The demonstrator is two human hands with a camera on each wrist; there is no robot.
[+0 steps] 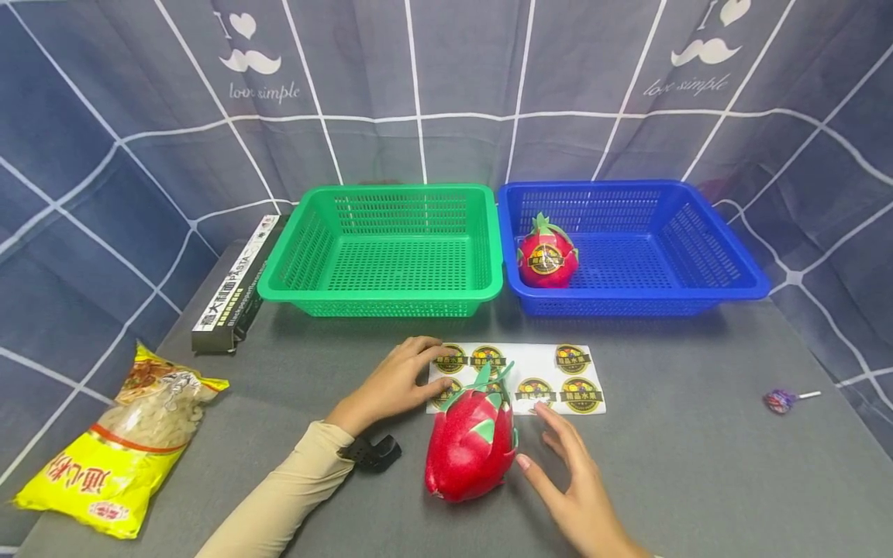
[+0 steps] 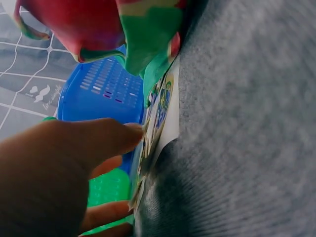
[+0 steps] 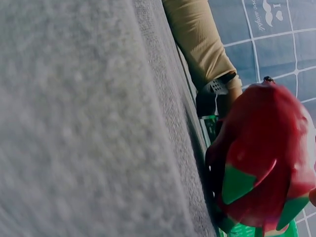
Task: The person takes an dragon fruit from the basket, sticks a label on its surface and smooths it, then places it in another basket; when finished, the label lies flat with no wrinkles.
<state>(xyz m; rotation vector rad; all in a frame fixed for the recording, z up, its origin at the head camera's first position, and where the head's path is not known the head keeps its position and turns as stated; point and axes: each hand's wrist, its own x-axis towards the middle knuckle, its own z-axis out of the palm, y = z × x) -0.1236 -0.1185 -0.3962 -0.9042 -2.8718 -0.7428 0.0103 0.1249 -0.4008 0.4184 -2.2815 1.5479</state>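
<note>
**Dragon fruit on the cloth, both hands at the sticker sheet**

Front and centre lies the dragon fruit (image 1: 469, 446), glossy red with green-tipped scales, on its side on the grey table (image 1: 698, 465), leafy end pointing toward the sticker sheet (image 1: 537, 378) and overlapping its near edge. The sheet is white, carrying round black-and-gold labels. The left hand (image 1: 394, 384) rests on the sheet's left end, fingers lightly bent, tips pressing the paper; the left wrist view shows the sheet's edge lifting at those fingertips (image 2: 133, 131). The right hand (image 1: 572, 473) lies flat just right of the fruit, fingers straight and spread, gripping nothing, tips near the sheet's lower edge.

Behind, a green basket (image 1: 382, 291) and a blue basket (image 1: 756, 291) stand side by side; a second dragon fruit (image 1: 547, 254), labelled, sits in the blue one.
</note>
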